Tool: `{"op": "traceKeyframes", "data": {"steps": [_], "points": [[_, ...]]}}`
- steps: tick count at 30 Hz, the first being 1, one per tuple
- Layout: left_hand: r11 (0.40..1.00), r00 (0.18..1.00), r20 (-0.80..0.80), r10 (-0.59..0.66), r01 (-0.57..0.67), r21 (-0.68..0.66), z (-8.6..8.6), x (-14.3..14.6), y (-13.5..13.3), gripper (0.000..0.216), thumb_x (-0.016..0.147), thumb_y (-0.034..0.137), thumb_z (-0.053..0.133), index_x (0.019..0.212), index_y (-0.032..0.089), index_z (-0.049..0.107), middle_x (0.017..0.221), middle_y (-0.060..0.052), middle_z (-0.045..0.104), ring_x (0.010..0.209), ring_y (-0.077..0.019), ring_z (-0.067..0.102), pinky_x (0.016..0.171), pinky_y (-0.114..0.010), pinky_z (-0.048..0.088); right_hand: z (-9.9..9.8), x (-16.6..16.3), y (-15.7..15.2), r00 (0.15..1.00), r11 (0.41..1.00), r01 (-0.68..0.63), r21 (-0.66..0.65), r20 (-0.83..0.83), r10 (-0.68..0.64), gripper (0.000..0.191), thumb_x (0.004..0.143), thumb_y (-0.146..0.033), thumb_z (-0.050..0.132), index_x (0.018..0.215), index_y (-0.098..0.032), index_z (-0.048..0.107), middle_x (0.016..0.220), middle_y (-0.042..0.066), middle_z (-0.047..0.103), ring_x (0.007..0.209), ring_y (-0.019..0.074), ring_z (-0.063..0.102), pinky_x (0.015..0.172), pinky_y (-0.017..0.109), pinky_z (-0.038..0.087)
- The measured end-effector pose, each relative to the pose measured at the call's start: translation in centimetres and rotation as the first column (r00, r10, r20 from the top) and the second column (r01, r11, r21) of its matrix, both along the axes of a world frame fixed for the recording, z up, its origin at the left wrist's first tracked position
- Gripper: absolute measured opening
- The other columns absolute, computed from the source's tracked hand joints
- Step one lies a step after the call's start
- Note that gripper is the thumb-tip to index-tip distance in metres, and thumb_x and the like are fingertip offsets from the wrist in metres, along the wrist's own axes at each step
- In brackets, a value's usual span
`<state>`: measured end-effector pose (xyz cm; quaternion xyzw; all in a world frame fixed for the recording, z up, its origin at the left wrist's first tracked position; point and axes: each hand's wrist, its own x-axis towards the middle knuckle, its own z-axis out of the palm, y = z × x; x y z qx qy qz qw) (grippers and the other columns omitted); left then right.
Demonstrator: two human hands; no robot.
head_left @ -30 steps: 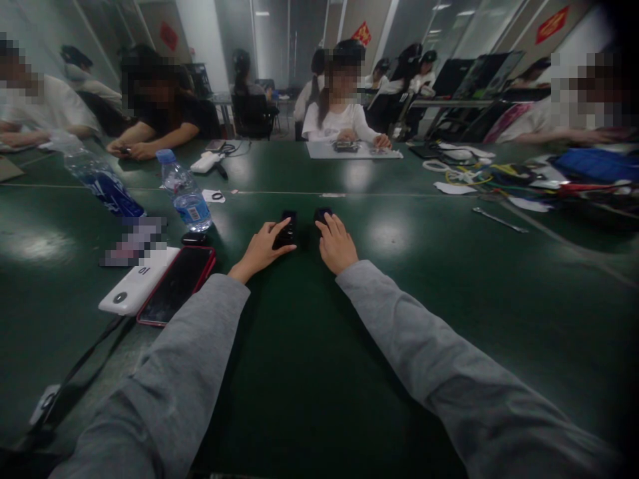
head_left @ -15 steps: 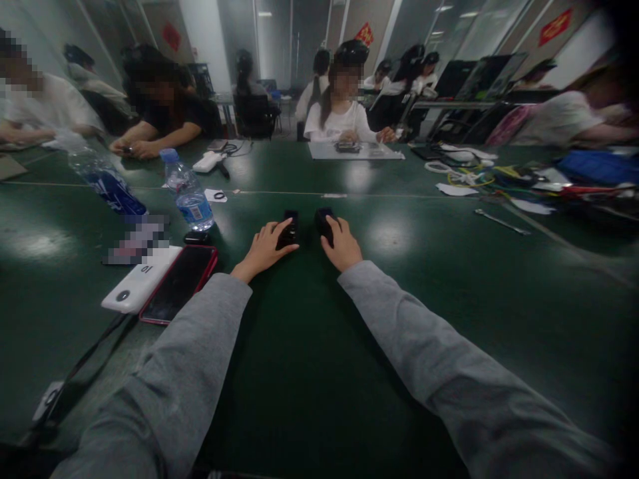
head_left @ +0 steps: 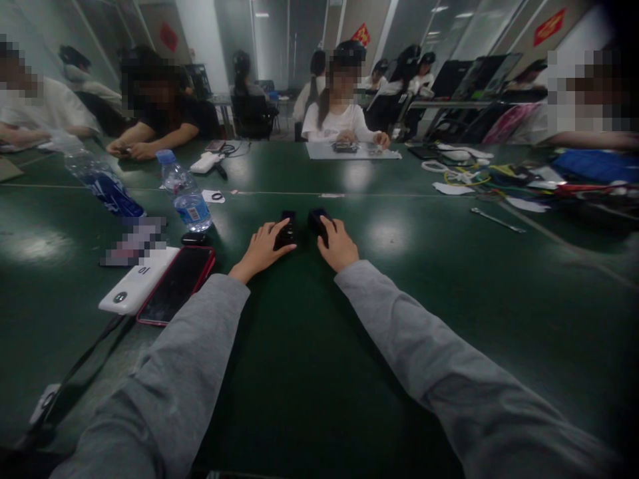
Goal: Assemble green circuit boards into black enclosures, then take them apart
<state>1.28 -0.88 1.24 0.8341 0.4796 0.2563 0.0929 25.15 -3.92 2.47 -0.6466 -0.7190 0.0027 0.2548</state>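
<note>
My left hand (head_left: pixel 259 251) is closed around a small black block-like object (head_left: pixel 287 229), thumb on the near side and fingers over its top left. Just to the right, my right hand (head_left: pixel 340 246) grips a second dark object (head_left: pixel 318 223) from its right side. Both objects rest on the dark green table (head_left: pixel 299 372), a narrow gap between them. They are too dark to name their kind, and my fingers partly cover them.
On the left stand two plastic bottles (head_left: pixel 187 196), near a red-edged phone (head_left: pixel 177 283) and a white power bank (head_left: pixel 137 283). A wrench (head_left: pixel 498 220) and a heap of cables (head_left: pixel 539 179) lie at right. Across the table, a person in white (head_left: pixel 337 120) handles something on a board.
The whole view has shifted slightly. The dark object in my right hand sits a little further left and looks slightly turned. My left hand keeps its hold.
</note>
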Motion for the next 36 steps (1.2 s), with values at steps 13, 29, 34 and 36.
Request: {"op": "traceKeyframes", "data": {"steps": [13, 29, 34, 36], "points": [[1.0, 1.0, -0.007, 0.005, -0.005, -0.02, 0.29, 0.12, -0.19, 0.078, 0.091, 0.066, 0.054, 0.157, 0.035, 0.026, 0.141, -0.012, 0.045, 0.129, -0.0337, 0.046, 0.106, -0.055, 0.04, -0.18, 0.21, 0.18, 1.0, 1.0, -0.013, 0.0, -0.012, 0.013, 0.06, 0.095, -0.031, 0.051, 0.152, -0.017, 0.038, 0.139, 0.019, 0.043, 0.114, 0.0334, 0.059, 0.091, 0.05, 0.056], [0.999, 1.0, -0.02, 0.005, -0.006, -0.036, 0.66, 0.13, -0.42, 0.078, 0.092, 0.066, 0.052, 0.157, 0.035, 0.025, 0.142, -0.012, 0.045, 0.131, -0.0333, 0.046, 0.106, -0.055, 0.04, -0.07, 0.22, 0.14, 1.0, 1.0, -0.003, -0.027, 0.007, 0.004, 0.061, 0.096, -0.03, 0.051, 0.154, -0.018, 0.036, 0.136, 0.018, 0.043, 0.109, 0.0325, 0.061, 0.087, 0.049, 0.057], [1.0, 1.0, -0.007, 0.001, -0.001, -0.025, 0.52, 0.06, -0.34, 0.077, 0.092, 0.066, 0.053, 0.157, 0.035, 0.026, 0.141, -0.012, 0.046, 0.13, -0.0339, 0.046, 0.106, -0.056, 0.04, -0.01, 0.17, 0.06, 1.0, 1.0, 0.004, -0.031, 0.013, -0.004, 0.061, 0.096, -0.03, 0.05, 0.154, -0.019, 0.036, 0.136, 0.019, 0.043, 0.112, 0.0332, 0.059, 0.087, 0.049, 0.057], [1.0, 1.0, -0.003, -0.001, 0.001, -0.02, 0.4, 0.05, -0.24, 0.078, 0.091, 0.067, 0.053, 0.157, 0.035, 0.026, 0.141, -0.011, 0.047, 0.13, -0.0335, 0.046, 0.106, -0.055, 0.04, 0.1, 0.12, 0.0, 1.0, 0.999, 0.005, -0.036, 0.013, -0.005, 0.061, 0.096, -0.03, 0.05, 0.154, -0.02, 0.035, 0.137, 0.019, 0.042, 0.112, 0.0332, 0.059, 0.087, 0.049, 0.057]]}}
